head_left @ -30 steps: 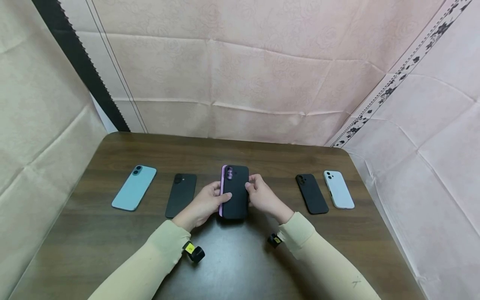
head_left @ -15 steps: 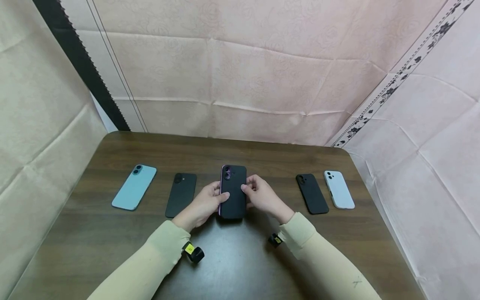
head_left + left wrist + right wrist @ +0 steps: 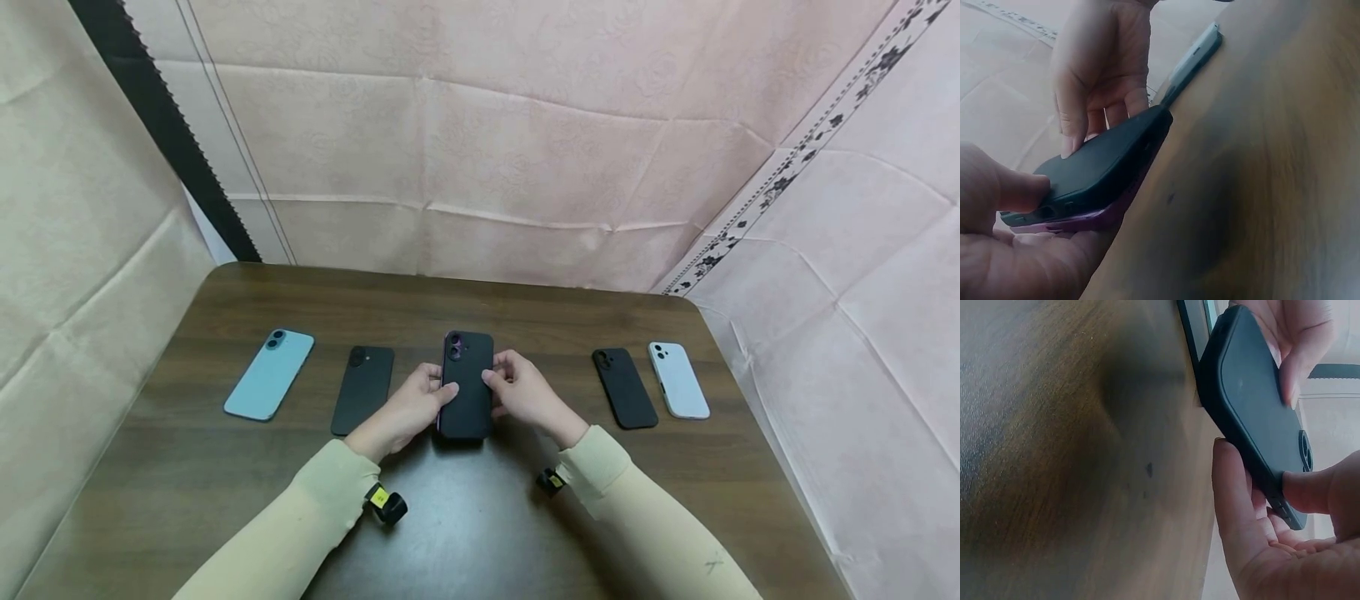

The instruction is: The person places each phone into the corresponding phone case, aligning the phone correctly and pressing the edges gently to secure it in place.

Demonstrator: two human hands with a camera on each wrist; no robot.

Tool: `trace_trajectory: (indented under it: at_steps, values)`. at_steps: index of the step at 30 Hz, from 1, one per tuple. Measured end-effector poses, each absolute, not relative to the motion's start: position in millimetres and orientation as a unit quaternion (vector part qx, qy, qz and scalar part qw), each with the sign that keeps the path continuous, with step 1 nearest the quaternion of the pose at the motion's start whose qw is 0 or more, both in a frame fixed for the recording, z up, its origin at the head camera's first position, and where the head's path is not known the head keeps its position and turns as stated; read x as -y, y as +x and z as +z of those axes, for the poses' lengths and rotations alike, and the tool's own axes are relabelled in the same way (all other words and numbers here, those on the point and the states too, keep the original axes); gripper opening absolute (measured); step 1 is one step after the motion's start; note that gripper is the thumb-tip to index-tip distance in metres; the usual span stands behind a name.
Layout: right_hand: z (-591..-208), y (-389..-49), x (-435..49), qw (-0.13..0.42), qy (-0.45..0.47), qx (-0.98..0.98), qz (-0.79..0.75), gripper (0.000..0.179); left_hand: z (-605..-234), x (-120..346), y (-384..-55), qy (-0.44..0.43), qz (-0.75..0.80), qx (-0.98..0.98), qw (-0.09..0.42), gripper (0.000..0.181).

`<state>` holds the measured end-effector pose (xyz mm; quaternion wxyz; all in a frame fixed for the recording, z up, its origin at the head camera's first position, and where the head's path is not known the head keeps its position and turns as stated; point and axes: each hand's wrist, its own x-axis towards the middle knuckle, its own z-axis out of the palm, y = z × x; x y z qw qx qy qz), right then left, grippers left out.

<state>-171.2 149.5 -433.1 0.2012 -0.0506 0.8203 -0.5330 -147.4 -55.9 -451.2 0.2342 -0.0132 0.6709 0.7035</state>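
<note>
A black phone case (image 3: 469,410), camera opening at its upper left, is held up over the middle of the table. Against its underside lies a purple phone (image 3: 1107,215), whose edge shows below the case rim in the left wrist view. My left hand (image 3: 408,408) grips both from the left, thumb on the case's back and fingers beneath. From the right, my right hand (image 3: 531,398) pinches the case's edge, its thumb on the back. In the right wrist view the case (image 3: 1254,394) hides the phone.
On the wooden table (image 3: 300,483), a light blue phone (image 3: 268,377) and a dark phone (image 3: 363,390) lie to the left. A black phone-shaped piece (image 3: 624,390) and a pale blue one (image 3: 678,380) lie right; whether they are cases is unclear. Cloth (image 3: 487,167) hangs behind.
The case has shifted slightly left over the purple phone, covering most of the purple strip that showed along its left side. My right hand followed it a little; the last half second shows almost no movement.
</note>
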Motion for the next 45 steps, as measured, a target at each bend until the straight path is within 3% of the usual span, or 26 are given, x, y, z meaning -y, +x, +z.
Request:
trace_trajectory:
  at_steps: [5,9,23,32,45]
  values:
    - [-434,-171,-150,0.193,-0.051,-0.819,-0.538,0.031,-452,58,-149,-0.008,0.630,-0.759,0.167,0.032]
    - [-434,-171,-150,0.192,-0.051,-0.821,-0.535,0.032,-453,61,-149,-0.012,0.591,-0.794,0.142,0.034]
    - [-402,-159,-143,0.216,-0.046,-0.817,-0.533,0.025,-452,63,-148,-0.026,0.598,-0.788,0.148,0.040]
    - [-430,-168,-151,0.206,-0.044,-0.790,-0.575,0.029,-455,62,-149,-0.019,0.585,-0.797,0.147,0.042]
    - [-431,-171,-152,0.176,-0.034,-0.769,-0.614,0.031,-456,62,-147,-0.001,0.598,-0.784,0.165,0.048]
